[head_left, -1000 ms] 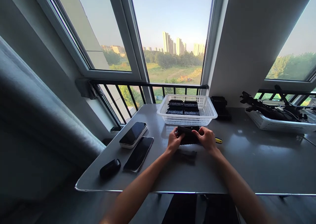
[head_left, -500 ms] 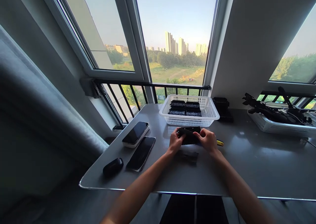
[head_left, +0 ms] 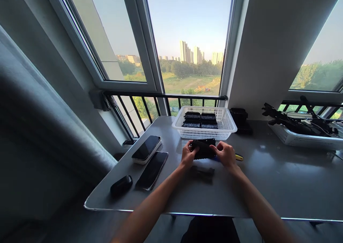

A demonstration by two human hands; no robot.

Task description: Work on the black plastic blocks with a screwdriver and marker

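Note:
Between my two hands is a black, flat plastic part with a ridged edge (head_left: pixel 204 150), held just above the table in front of the basket. My left hand (head_left: pixel 189 154) grips its left end, thumb on the near face. On the right end my right hand (head_left: pixel 225 153) is closed, its thumb also pressing the face. A tool with a yellow handle (head_left: pixel 239 157) lies by my right hand, its other end hidden behind that hand. Nearer me on the table rests a small dark piece (head_left: pixel 203 172), too dim to name.
A white basket (head_left: pixel 205 133) with several black ridged parts (head_left: pixel 200 120) stands at the back. More black parts (head_left: pixel 240 121) are stacked beside it. At left lie two phones (head_left: pixel 147 148) (head_left: pixel 152 171) and a black mouse-like object (head_left: pixel 121 186). A white tray (head_left: pixel 300 138) of cables is at right.
The black part in my hands has tilted, so more of its flat face shows. Both hands keep their hold. The whole view has shifted slightly.

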